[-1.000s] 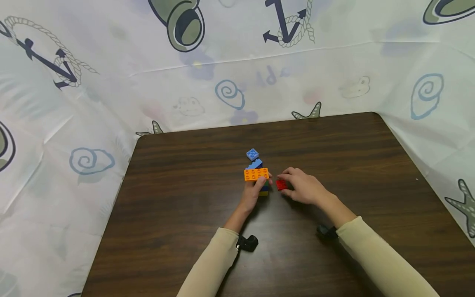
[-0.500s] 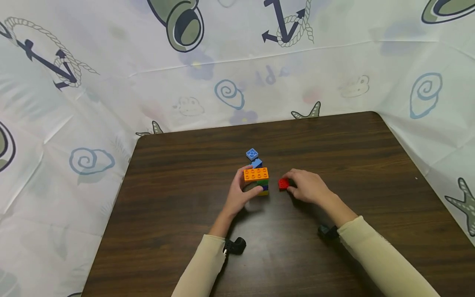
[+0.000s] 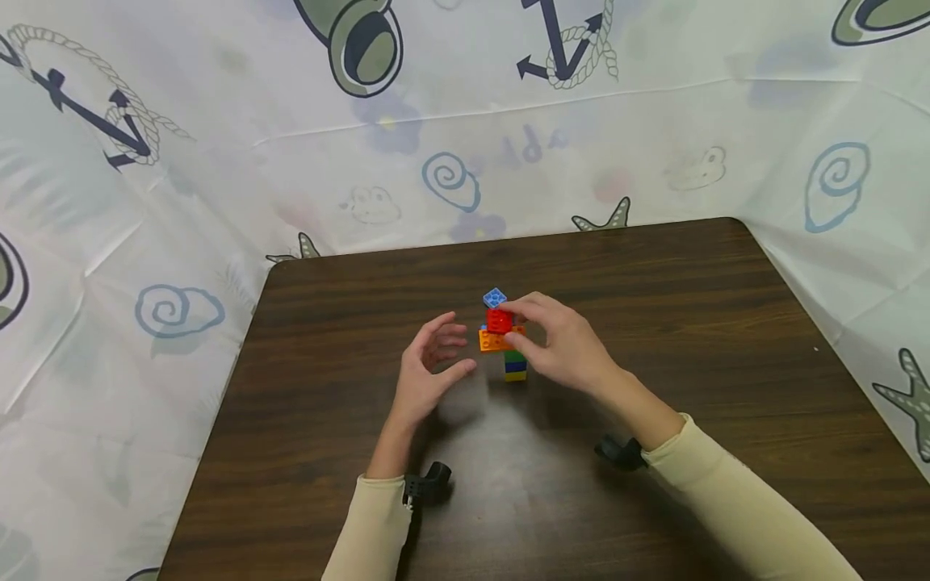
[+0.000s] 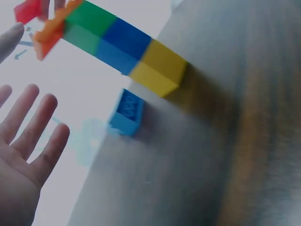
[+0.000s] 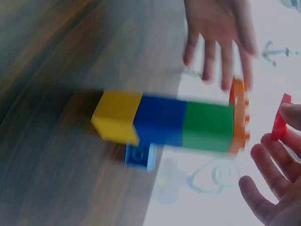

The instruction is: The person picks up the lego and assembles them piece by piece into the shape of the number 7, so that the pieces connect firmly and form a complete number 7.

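My right hand (image 3: pixel 559 339) pinches a red toy building brick (image 3: pixel 499 321) between thumb and fingers. In the right wrist view the red brick (image 5: pixel 281 118) hangs just above the orange brick (image 5: pixel 240 117), with a gap between them. That thin orange brick, studs up, caps an upright stack of a green brick (image 5: pixel 208 125), a dark blue brick (image 5: pixel 160 120) and a yellow brick (image 5: pixel 117 117). Left of the stack, my left hand (image 3: pixel 425 367) holds nothing; its fingers are spread and apart from the bricks.
Behind the stack a light blue brick (image 3: pixel 495 298) is on the dark wooden table (image 3: pixel 349 420). A blue brick (image 4: pixel 127 113) lies on its side near the stack's base, its hollow underside showing. A printed white cloth (image 3: pixel 291 177) hangs beyond the table's far edge.
My right hand has lifted the red brick from the table and carried it left over the orange brick. My left hand has let go of the stack and drawn back to the left.
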Demonstrator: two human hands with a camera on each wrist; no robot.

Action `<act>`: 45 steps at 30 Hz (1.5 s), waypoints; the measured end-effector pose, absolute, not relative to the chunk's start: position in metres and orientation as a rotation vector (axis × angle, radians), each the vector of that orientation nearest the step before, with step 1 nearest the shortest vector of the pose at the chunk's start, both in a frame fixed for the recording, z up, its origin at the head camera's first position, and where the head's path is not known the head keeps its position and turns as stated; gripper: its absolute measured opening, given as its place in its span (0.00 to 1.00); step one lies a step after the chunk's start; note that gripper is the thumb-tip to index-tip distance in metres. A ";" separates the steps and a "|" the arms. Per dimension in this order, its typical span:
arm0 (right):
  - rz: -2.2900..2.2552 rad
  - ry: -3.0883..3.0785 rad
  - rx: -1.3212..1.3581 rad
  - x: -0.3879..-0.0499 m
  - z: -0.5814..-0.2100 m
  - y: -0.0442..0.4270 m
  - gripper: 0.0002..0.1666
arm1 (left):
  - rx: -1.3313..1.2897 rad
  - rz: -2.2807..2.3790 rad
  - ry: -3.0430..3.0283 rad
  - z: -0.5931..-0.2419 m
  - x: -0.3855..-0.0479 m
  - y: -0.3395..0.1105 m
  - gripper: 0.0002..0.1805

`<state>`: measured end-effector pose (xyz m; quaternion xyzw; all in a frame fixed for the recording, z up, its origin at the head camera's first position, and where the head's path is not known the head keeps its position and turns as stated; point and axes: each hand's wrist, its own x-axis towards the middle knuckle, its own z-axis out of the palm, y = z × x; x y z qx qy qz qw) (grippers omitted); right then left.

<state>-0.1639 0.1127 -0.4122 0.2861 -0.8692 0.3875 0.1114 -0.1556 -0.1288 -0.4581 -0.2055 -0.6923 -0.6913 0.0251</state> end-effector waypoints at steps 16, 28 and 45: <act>0.696 -2.494 1.083 -0.173 -0.427 0.072 0.24 | -0.592 -2.089 -2.133 -0.478 -0.169 -0.135 0.25; 0.829 -2.658 0.972 -0.172 -0.430 0.088 0.32 | -0.583 -2.213 -2.236 -0.457 -0.166 -0.127 0.22; 1.105 -2.644 0.961 -0.175 -0.438 0.092 0.30 | -0.545 -2.177 -2.365 -0.451 -0.168 -0.121 0.22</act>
